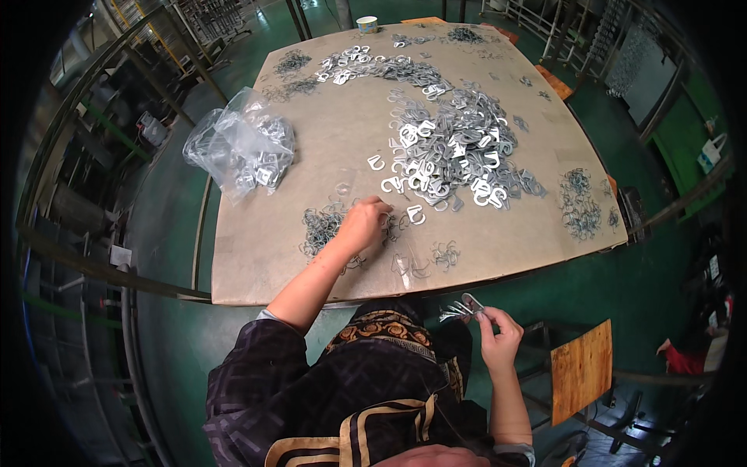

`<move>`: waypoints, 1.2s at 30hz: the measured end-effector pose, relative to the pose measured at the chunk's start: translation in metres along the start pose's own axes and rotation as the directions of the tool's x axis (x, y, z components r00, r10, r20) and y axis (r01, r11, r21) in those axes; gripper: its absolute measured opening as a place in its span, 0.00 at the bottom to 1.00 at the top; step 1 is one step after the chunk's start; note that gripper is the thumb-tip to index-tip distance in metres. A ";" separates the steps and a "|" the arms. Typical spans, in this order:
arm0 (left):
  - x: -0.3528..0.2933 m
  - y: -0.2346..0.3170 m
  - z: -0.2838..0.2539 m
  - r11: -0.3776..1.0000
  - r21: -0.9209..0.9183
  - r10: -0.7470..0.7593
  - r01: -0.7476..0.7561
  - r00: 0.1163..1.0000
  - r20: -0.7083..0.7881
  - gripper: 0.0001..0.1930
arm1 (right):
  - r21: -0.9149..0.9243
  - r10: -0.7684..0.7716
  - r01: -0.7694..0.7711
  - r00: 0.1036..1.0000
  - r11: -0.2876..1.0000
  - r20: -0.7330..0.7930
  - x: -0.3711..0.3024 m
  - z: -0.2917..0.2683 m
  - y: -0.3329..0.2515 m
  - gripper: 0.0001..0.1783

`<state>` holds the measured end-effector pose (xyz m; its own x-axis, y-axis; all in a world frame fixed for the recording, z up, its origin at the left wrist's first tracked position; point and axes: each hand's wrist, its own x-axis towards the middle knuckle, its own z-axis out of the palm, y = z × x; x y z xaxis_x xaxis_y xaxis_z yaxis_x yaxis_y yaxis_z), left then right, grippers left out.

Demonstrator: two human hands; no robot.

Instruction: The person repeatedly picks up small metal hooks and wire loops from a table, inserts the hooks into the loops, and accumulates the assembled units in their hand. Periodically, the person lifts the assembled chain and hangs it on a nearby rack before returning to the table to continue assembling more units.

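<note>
Beige worn desk: clear plastic bag of metal clips, far left. Left hand outstretched, pinching thin wire rings; right hand raised, gripping bundled silver clips.

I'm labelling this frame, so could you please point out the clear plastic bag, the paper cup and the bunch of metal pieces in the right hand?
Clear plastic bag point(241, 144), head view, middle of the crumpled film.
Paper cup point(367, 24), head view, its rim.
Bunch of metal pieces point(461, 308), head view, the part sticking out above the fingers.
</note>
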<state>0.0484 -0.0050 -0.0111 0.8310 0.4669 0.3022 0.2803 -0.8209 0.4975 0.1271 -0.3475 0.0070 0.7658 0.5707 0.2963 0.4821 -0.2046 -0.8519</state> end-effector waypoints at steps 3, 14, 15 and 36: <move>-0.002 -0.004 -0.012 0.990 0.083 -0.116 0.112 0.992 0.045 0.07 | 0.003 -0.022 0.023 1.000 1.000 -0.013 0.000 0.003 0.003 0.04; -0.037 0.010 0.028 0.929 0.365 -0.014 -0.055 0.983 0.182 0.05 | 0.025 -0.003 0.002 1.000 1.000 0.028 0.005 0.009 0.003 0.04; -0.035 0.011 0.029 0.924 0.377 -0.009 -0.063 0.983 0.186 0.05 | 0.032 0.005 -0.006 0.999 0.999 0.034 0.005 0.010 0.005 0.04; -0.065 0.127 0.002 0.599 -0.799 0.234 0.062 0.940 0.248 0.06 | 0.052 -0.060 0.058 0.997 0.997 0.040 0.009 0.028 -0.011 0.04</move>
<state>0.0309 -0.1401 0.0305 0.9659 0.1657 0.1990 -0.1646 -0.2003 0.9658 0.1168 -0.3178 0.0068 0.7177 0.6135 0.3295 0.5031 -0.1295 -0.8545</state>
